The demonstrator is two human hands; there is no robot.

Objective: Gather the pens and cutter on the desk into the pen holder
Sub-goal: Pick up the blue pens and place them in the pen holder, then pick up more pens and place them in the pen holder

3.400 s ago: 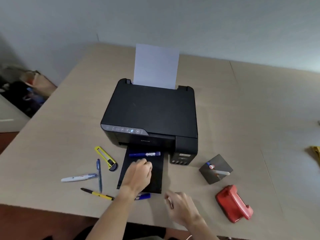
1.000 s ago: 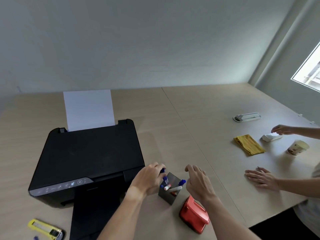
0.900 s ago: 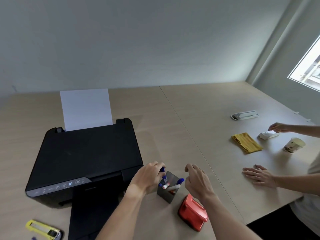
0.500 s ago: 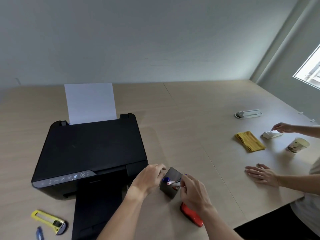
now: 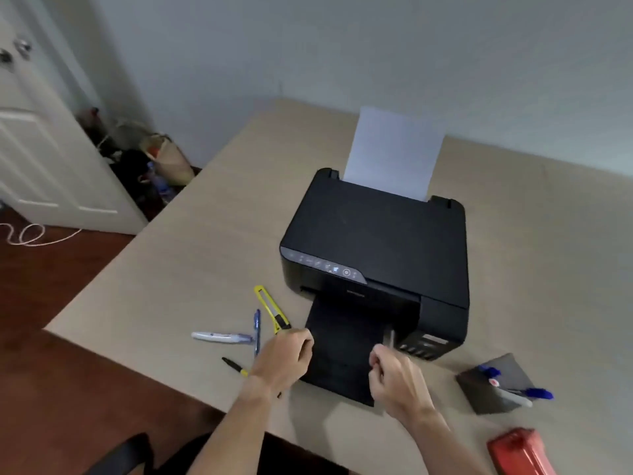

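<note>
A yellow cutter (image 5: 269,305) lies on the desk left of the printer's tray. My left hand (image 5: 284,358) covers its near black end with fingers curled down; whether it grips is hidden. A blue pen (image 5: 257,329) and a white marker (image 5: 222,337) lie just left of that hand. A black and yellow pen (image 5: 233,365) runs under my wrist. My right hand (image 5: 394,375) is a loose fist over the tray with nothing visible in it. The dark grey pen holder (image 5: 479,395) stands at the right with blue-capped pens (image 5: 534,393) in it.
A black printer (image 5: 376,234) with a sheet of paper upright fills the desk's middle; its output tray (image 5: 335,337) reaches toward me. A red hole punch (image 5: 517,452) sits at the bottom right. The desk's left edge drops to a floor with bags and a white door.
My view has swung left from the holder to the loose pens. Both hands have left the holder; my left one now rests on the cutter's end, and more pens stand in the holder.
</note>
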